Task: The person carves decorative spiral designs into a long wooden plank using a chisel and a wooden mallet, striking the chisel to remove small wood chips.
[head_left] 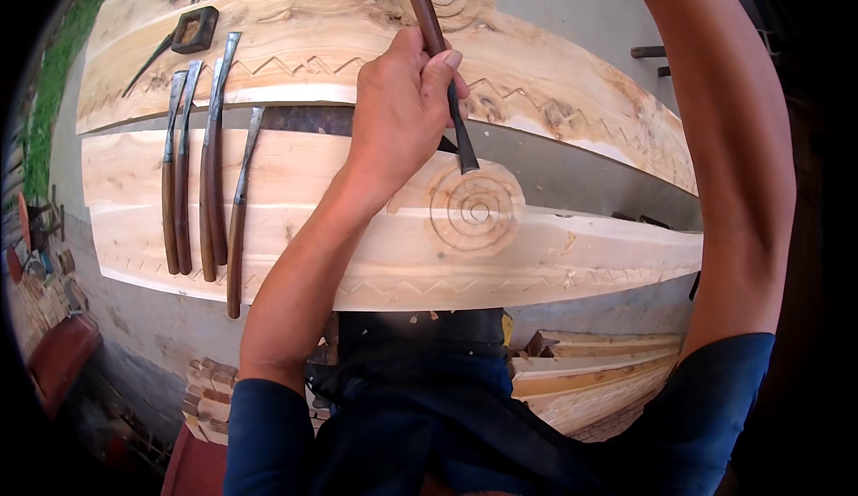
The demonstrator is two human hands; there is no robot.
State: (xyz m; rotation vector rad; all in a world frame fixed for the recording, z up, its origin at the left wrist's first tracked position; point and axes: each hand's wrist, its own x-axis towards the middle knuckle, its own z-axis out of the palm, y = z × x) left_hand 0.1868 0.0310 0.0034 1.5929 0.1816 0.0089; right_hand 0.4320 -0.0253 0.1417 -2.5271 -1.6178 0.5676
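Note:
My left hand [402, 107] is closed round a chisel [422, 3] with a brown wooden handle and a dark metal blade. The chisel leans, and its edge is over the upper rim of a ring carving [476, 210] on the near pale wood board [179, 290]; whether it touches the wood is hard to tell. My right arm [737, 130] reaches up past the top edge, so the right hand is out of sight. Several more chisels [213, 170] lie side by side, blades away from me, across the left part of the near board.
A second carved board [295, 13] lies behind, with a zigzag line and a spiral. On it rests a small dark square box [195, 31] beside a thin dark tool [147, 65]. Stacked wood pieces [599, 366] stand below right, wooden blocks [210, 398] below left.

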